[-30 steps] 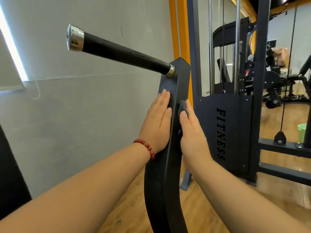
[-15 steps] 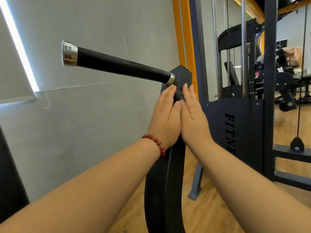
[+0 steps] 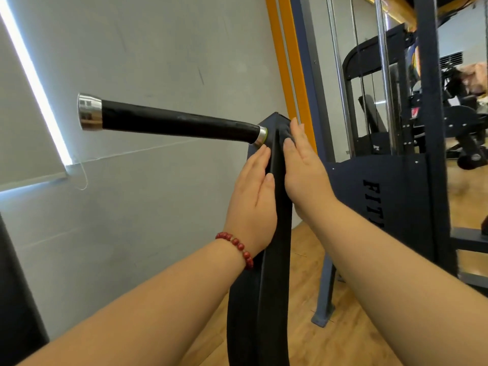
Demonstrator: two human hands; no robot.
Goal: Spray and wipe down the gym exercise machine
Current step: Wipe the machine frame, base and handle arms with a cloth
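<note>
Two hands, one black machine arm (image 3: 274,260) sandwiched between them, and one grip bar (image 3: 174,122) sticking out just above the left fingertips (chrome cap on its end). There's a grey wall (image 3: 132,220) past the left hand (image 3: 252,199) and wood floor (image 3: 303,326) below. Left hand and right hand (image 3: 303,170) are both flat, fingers straight, pressing the arm's opposite sides.

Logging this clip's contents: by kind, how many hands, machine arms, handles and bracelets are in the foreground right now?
hands: 2, left hand and right hand
black machine arm: 1
black handle with chrome cap: 1
red bead bracelet: 1
total: 5
</note>
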